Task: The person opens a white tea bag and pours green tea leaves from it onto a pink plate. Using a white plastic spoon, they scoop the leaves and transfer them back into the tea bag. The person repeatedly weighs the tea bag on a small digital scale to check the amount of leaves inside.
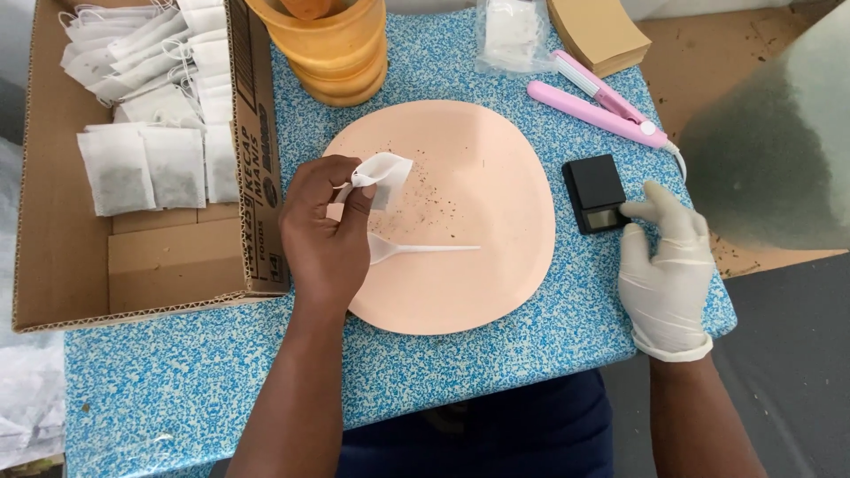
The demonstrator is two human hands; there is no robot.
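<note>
Left hand (pixel 326 232) pinches small white tea bag (pixel 382 177) at its 1 o'clock; white spoon (pixel 416 250) lies 3 o'clock, handle pointing right. Gloved right hand (pixel 666 274), fingers loosely spread, touches black scale (pixel 595 191).

table (pixel 496 354): blue-and-white speckled top (small) ; floor (pixel 779 354): dark grey ; light: soft, even

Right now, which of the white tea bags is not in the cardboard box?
The empty tea bag pinched in the left hand over the pink plate; the others lie in the box.
</note>
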